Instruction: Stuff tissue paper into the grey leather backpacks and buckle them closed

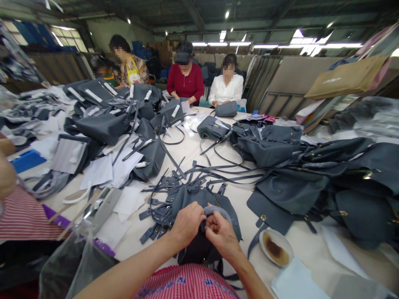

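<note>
A dark blue-grey bag (187,199) lies on the table in front of me. Close together at its near side, the fingers of my left hand (188,222) and my right hand (222,236) are pinched. Between and behind the fingertips curves a loop wrapped in greyish film (222,211), which looks like the bag's handle. My fingers hide the exact spot where they grip it. Left of the bag, a bunch of short straps (158,211) with metal fittings fans out. Long thin straps (224,169) stretch away to the right.
More blue-grey bags (286,189) are heaped at right, and another pile of bags (102,124) stands at left among white paper sheets (129,166). A dish with brown residue (276,248) sits near my right arm. Several people work across and beside the table.
</note>
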A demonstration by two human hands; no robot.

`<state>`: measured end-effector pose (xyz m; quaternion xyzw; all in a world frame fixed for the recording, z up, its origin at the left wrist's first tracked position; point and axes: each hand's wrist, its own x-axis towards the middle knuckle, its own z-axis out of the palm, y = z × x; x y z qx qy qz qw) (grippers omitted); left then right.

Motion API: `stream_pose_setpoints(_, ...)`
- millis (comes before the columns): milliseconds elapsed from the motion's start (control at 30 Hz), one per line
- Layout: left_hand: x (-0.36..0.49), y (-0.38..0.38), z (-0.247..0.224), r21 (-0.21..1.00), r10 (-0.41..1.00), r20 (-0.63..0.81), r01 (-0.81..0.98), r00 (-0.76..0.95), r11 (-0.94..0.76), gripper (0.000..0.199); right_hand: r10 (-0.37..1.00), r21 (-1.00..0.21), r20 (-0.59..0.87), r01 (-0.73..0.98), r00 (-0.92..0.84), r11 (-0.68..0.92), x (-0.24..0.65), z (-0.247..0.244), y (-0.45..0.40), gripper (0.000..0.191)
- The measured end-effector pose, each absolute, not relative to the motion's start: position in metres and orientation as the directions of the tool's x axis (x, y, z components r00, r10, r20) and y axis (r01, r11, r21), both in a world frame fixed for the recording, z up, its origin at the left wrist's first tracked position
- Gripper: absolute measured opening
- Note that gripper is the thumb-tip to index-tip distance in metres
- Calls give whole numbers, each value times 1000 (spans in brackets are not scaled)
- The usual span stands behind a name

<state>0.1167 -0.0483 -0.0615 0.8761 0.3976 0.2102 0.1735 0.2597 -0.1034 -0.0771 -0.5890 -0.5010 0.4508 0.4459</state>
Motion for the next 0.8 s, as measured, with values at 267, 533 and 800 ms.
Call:
stream_pose_setpoints(267, 107, -63, -72, 735, 797, 282, 414, 534, -537, 26, 956, -931, -289, -214, -59, -295, 272, -67, -115, 60)
stream_pose_setpoints(533, 110, -78, -66, 329, 647, 450, 559, 615, -761, 24, 902, -887, -368, -206, -225, -413, 281, -51, -127, 67)
stream_pose_setpoints(800, 105, -87, -61, 771, 800, 101, 461, 592, -439, 11, 886, -843, -362, -304, -290, -444, 288, -57, -154, 75)
